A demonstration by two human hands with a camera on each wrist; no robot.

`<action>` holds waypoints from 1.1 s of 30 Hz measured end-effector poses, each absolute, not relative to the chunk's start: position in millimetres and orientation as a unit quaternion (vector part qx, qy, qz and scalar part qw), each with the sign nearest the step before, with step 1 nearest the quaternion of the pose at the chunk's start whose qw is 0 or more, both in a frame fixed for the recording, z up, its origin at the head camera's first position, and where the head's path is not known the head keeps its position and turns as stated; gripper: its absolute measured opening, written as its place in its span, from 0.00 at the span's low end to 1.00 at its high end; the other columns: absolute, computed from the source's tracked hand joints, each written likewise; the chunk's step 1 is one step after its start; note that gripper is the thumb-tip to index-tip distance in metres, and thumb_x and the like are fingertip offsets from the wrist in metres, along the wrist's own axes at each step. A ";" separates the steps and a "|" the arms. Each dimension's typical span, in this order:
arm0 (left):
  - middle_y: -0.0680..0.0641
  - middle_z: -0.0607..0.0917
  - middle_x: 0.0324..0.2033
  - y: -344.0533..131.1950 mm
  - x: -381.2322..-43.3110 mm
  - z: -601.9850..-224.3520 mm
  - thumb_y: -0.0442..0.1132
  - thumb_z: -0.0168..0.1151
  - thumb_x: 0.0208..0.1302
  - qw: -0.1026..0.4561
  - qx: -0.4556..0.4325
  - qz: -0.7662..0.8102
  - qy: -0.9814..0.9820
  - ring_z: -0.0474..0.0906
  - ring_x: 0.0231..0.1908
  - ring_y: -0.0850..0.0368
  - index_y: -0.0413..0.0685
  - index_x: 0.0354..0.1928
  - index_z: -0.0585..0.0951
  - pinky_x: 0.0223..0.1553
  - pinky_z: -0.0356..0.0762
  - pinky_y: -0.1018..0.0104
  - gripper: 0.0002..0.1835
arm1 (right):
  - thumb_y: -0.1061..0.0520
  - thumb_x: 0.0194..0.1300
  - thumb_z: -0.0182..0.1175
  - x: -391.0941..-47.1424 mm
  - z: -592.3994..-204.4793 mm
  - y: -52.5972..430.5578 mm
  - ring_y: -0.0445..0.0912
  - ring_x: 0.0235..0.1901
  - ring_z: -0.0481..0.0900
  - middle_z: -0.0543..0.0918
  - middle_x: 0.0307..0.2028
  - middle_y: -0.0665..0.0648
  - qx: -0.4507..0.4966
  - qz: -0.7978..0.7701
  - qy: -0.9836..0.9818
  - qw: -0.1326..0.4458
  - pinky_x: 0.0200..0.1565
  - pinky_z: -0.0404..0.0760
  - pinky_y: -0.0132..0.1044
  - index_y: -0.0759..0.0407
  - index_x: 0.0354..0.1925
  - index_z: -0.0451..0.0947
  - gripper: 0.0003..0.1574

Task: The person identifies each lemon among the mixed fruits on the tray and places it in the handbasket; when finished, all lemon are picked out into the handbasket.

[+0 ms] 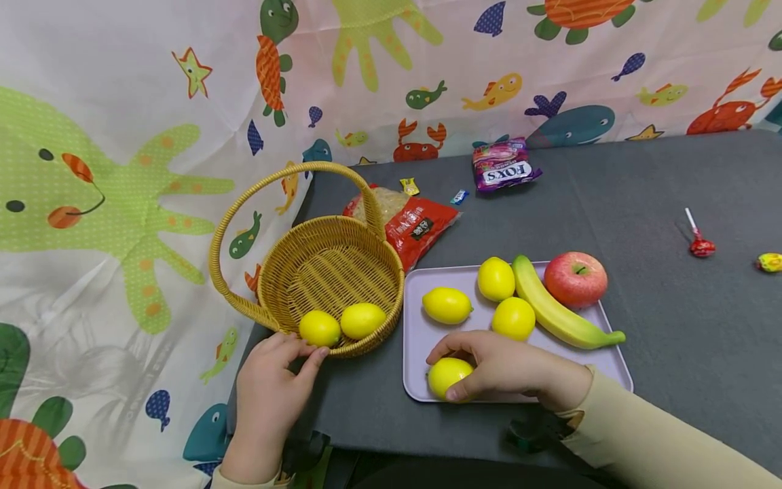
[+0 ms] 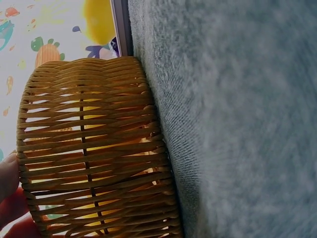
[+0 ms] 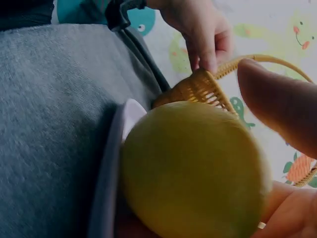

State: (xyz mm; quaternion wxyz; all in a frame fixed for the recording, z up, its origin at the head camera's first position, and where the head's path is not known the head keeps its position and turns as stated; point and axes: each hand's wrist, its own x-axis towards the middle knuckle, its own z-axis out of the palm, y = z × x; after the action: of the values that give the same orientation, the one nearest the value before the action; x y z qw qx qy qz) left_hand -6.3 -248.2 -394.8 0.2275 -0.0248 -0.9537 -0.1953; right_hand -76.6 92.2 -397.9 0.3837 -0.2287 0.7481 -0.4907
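Note:
My left hand [image 1: 271, 394] pinches the near rim of a round wicker basket [image 1: 332, 227]. Two lemons [image 1: 363, 320] lie inside against that rim. At the near left corner of a pale lilac tray [image 1: 415, 380], the fingers and thumb of my right hand [image 1: 504, 367] curl round a lemon [image 1: 448, 377]. This lemon [image 3: 193, 168] fills the right wrist view, low beside the tray edge; the thumb stands over it there. More lemons [image 1: 447, 305] sit on the tray, with a banana [image 1: 559, 309] and a red apple [image 1: 575, 279]. Basket weave [image 2: 94, 148] dominates the left wrist view.
Behind the basket lies a red packet [image 1: 421, 227], with small wrapped sweets [image 1: 409, 186] nearby. A purple Fox's bag [image 1: 502, 165] stands near the back curtain. To the right are a lollipop [image 1: 701, 246] and a yellow wrapped sweet [image 1: 770, 263]. Curtain borders the basket's left.

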 end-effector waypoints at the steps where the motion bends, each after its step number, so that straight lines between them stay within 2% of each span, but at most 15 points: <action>1: 0.52 0.85 0.30 -248.5 -6.3 -394.6 0.46 0.83 0.47 0.228 -0.025 -0.195 -0.954 0.82 0.44 0.48 0.50 0.26 0.89 0.49 0.80 0.49 0.12 | 0.53 0.57 0.76 -76.7 -398.5 91.1 0.52 0.53 0.72 0.80 0.54 0.50 -0.230 -0.488 0.748 0.386 0.55 0.70 0.47 0.48 0.56 0.80 0.29; 7: 0.51 0.86 0.31 -249.8 -5.9 -393.5 0.46 0.83 0.47 0.233 -0.026 -0.192 -0.953 0.82 0.44 0.47 0.49 0.26 0.89 0.49 0.80 0.49 0.12 | 0.56 0.56 0.77 -78.9 -401.5 90.1 0.53 0.54 0.71 0.79 0.55 0.50 -0.226 -0.497 0.738 0.397 0.55 0.69 0.47 0.47 0.56 0.80 0.29; 14: 0.51 0.85 0.30 -252.0 -7.2 -391.7 0.46 0.83 0.47 0.240 -0.031 -0.190 -0.952 0.82 0.43 0.48 0.50 0.27 0.89 0.49 0.80 0.50 0.12 | 0.60 0.62 0.71 -89.9 -392.3 88.3 0.56 0.54 0.72 0.79 0.56 0.58 -0.268 -0.556 0.671 0.411 0.55 0.75 0.41 0.60 0.59 0.77 0.28; 19: 0.52 0.85 0.30 -252.1 -8.1 -391.5 0.47 0.83 0.47 0.237 -0.032 -0.189 -0.952 0.82 0.42 0.48 0.50 0.27 0.89 0.49 0.80 0.50 0.12 | 0.58 0.65 0.68 -105.5 -369.2 81.3 0.58 0.55 0.72 0.78 0.56 0.61 -0.276 -0.583 0.640 0.417 0.54 0.77 0.44 0.60 0.62 0.74 0.29; 27: 0.53 0.84 0.29 -250.3 -7.3 -392.7 0.47 0.83 0.48 0.225 -0.024 -0.190 -0.955 0.81 0.40 0.50 0.50 0.27 0.88 0.46 0.80 0.51 0.12 | 0.59 0.65 0.66 -149.1 -335.7 42.2 0.57 0.52 0.75 0.77 0.57 0.61 -0.238 -0.602 0.656 0.388 0.50 0.82 0.44 0.60 0.65 0.72 0.31; 33: 0.53 0.85 0.30 -248.4 -5.2 -393.0 0.47 0.83 0.48 0.220 -0.022 -0.187 -0.957 0.82 0.42 0.49 0.51 0.28 0.89 0.47 0.81 0.50 0.12 | 0.56 0.65 0.69 -174.1 -334.7 -1.3 0.52 0.55 0.75 0.78 0.58 0.53 -0.220 -0.554 0.730 0.334 0.53 0.80 0.45 0.52 0.61 0.77 0.27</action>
State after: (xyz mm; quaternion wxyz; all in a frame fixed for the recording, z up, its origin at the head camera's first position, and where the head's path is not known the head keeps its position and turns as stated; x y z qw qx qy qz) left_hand -5.2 -248.4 -393.0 0.2201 -0.0217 -0.9571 -0.1874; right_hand -174.1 -1.3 -334.7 0.3341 -0.2204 0.7303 -0.5535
